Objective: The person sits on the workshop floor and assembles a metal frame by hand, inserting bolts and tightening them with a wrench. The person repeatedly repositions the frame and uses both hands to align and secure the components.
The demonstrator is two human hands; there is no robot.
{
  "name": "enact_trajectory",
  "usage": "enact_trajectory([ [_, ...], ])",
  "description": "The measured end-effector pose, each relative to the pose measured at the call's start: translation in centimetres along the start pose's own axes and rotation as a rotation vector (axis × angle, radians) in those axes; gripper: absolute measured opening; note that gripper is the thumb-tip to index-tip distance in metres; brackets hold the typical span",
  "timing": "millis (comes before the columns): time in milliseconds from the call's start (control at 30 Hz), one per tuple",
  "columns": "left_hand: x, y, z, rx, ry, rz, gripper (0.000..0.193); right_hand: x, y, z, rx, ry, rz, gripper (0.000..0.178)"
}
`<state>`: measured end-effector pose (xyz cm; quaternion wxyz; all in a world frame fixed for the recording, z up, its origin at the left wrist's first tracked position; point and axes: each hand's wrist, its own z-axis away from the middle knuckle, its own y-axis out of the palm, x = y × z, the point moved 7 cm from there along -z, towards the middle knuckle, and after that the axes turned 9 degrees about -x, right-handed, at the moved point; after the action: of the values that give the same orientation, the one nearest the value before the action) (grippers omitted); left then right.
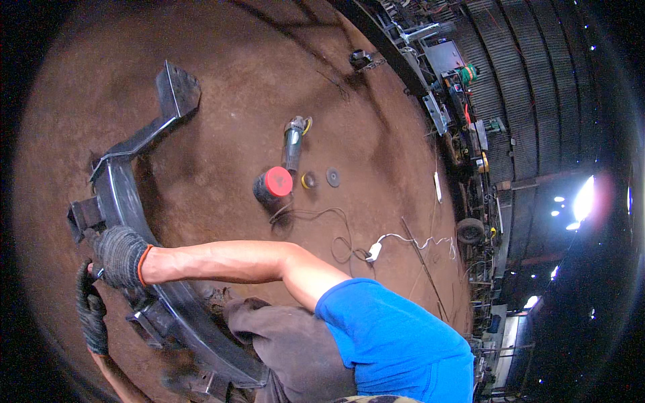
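Observation:
A long, curved black metal bumper (124, 191) runs down the left side, with an angled end plate (178, 91) at its far end. Brackets stick out along its left edge, one of them a box-shaped bracket (84, 215). My right hand (122, 256), in a grey knit glove with an orange cuff, is closed over the middle of the bumper. Just left of it and nearer, my left hand (92, 316) is gloved too, its fingers curled upward. A small metal piece (99, 274) shows between the hands; its kind and what the palms hold are hidden.
On the brown floor (228, 121) lie an angle grinder (293, 144), a red-lidded dark container (277, 181), a yellow-rimmed disc (308, 180) and a grey disc (332, 177). A cord leads to a white power strip (374, 251). A thin rod (423, 265) and a wheel (470, 231) are farther right.

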<state>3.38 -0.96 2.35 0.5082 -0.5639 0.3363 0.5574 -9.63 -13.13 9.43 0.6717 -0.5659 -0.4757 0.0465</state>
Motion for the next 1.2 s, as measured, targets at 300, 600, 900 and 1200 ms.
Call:
enact_trajectory([
  [300,2.5,-0.5,-0.8,0.019,0.033,0.018,0.067,-0.3,-0.4,-0.5,0.189,-0.021,-0.013,0.051],
  [600,2.2,-1.1,-1.0,0.011,0.102,0.014,0.067,-0.1,-0.7,-1.0,0.137,0.039,-0.082,0.054],
  [900,1.3,-0.8,-0.8,0.018,0.012,0.000,0.071,-0.5,-1.0,-0.3,0.126,0.036,-0.072,0.049],
  [1200,-4.2,0.6,-0.8,-0.026,0.090,-0.117,0.068,0.8,-4.0,-0.7,0.067,-0.002,-0.151,0.051],
])
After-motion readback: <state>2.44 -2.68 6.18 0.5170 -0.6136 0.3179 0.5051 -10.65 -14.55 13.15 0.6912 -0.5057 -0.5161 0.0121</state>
